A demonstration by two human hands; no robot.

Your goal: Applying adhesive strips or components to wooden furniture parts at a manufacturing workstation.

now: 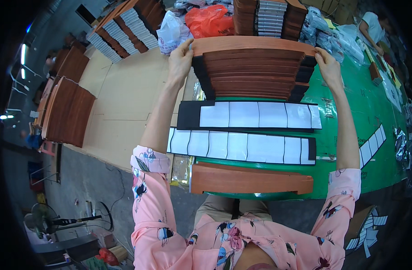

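Left hand, right hand pinched opposite ends of topmost reddish-brown panel — looked stiff, lightish, best taken by both ends

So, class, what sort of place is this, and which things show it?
Probably a workshop or small factory: similar reddish-brown pieces stand in several stacks, a large green-topped worktable supports some, and plastic bags lie heaped beyond.
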